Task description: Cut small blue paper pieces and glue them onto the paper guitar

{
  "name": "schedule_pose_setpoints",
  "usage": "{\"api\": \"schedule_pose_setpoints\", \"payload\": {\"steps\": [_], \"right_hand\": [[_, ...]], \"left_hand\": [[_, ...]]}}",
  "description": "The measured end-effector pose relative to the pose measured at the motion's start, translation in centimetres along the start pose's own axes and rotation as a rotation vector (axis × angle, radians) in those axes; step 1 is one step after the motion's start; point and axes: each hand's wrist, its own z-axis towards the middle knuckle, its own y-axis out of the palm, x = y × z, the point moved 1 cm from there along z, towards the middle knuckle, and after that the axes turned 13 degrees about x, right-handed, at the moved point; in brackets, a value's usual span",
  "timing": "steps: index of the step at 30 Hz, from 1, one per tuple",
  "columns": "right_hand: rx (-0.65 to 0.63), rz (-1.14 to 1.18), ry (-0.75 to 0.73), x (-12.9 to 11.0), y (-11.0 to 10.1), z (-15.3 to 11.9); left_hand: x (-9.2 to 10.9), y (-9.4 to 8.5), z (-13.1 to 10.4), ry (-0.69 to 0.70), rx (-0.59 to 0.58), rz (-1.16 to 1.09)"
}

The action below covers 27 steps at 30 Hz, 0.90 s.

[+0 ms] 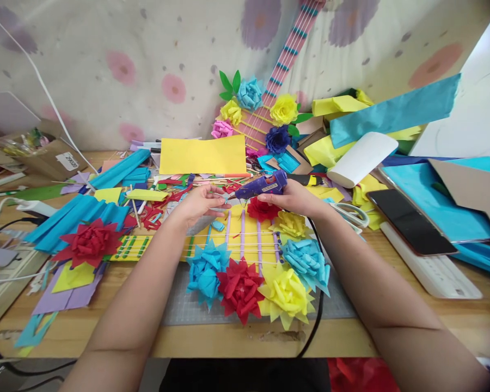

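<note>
My right hand is closed round a purple glue gun, its nozzle pointing left. Just left of the nozzle, my left hand pinches a small light-blue piece between its fingertips. Below both hands lies a yellow paper guitar with purple strips and white strings. Blue, red and yellow paper flowers line its near edge, and a light-blue flower sits at its right. A small blue piece rests on the guitar near my left hand.
A pink paper guitar leans against the back curtain. Paper scraps and sticks cover the table behind my hands. Scissors, a phone and a white keyboard lie right. The gun's black cable hangs over the front edge. A red flower lies left.
</note>
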Motion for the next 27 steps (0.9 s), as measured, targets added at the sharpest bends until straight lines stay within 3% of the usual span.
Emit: {"api": "schedule_pose_setpoints", "payload": {"steps": [27], "right_hand": [[-0.011, 0.012, -0.030, -0.36, -0.42, 0.00]], "left_hand": [[0.19, 0.06, -0.17, 0.002, -0.028, 0.049]]}}
